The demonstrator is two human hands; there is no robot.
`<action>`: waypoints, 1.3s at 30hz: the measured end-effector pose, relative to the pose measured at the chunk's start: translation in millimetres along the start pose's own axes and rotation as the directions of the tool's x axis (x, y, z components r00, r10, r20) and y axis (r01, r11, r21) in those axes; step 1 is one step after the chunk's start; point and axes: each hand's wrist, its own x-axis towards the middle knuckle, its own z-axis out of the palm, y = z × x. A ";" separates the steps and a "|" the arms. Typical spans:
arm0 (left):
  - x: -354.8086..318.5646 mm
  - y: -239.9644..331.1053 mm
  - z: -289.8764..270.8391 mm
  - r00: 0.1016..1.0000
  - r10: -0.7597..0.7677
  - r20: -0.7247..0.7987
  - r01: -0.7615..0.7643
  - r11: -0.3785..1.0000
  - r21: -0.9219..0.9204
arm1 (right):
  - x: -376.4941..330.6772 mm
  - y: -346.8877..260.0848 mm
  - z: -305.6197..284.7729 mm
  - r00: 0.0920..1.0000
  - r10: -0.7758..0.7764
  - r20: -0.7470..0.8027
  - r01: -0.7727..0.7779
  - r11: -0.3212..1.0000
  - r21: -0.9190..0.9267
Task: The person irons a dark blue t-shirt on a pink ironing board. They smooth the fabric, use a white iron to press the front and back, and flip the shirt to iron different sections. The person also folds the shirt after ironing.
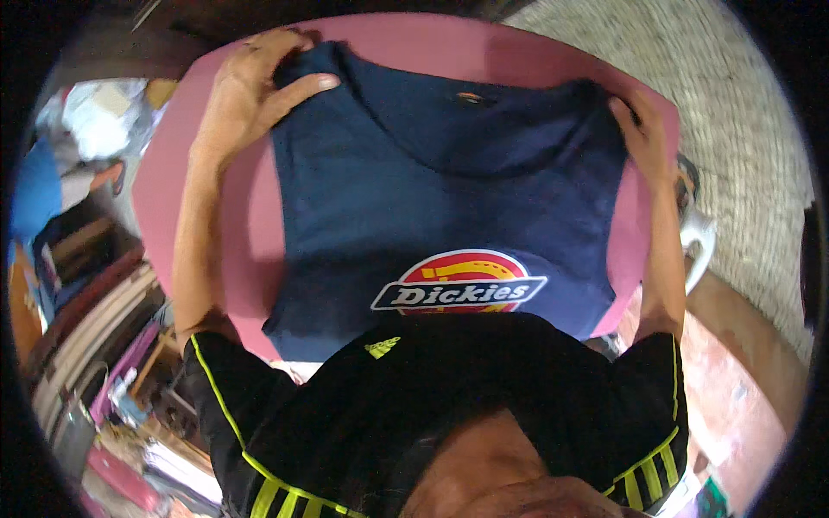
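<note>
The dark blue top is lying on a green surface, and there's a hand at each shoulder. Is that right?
Not quite: the surface is pink, as the head view shows. The dark blue top does lie on it, left hand at one shoulder, right hand at the other.

One line of lettering can be read: large white slanted capitals and small letters on a dark, white-edged banner across a round red and yellow emblem. It stands on the front of the dark blue top, nearer the wearer than the left hand and right hand. Between the hands, a small orange neck mark is too blurred to read. Closer in than both hands, the worn black shirt bears a yellow-green striped sign.
</note>
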 end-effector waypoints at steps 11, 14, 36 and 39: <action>-0.6 75.6 24.3 0.981 0.158 -0.116 -0.101 0.914 0.392 | 8.5 -4.5 5.0 0.998 -0.065 -0.007 0.066 0.989 0.133; -31.0 146.2 57.4 0.963 0.241 0.125 -0.250 0.966 0.063 | 3.7 2.9 -8.7 0.988 -0.151 0.041 0.140 0.968 0.207; -0.5 284.2 226.4 0.958 0.287 0.012 -0.282 0.931 0.230 | -316.6 -115.7 12.9 0.779 0.443 -0.443 -0.469 0.881 0.055; -3.4 276.0 225.7 0.954 0.292 -0.063 -0.274 0.941 0.200 | -317.2 -91.1 10.5 0.796 0.309 -0.521 -0.366 0.931 -0.007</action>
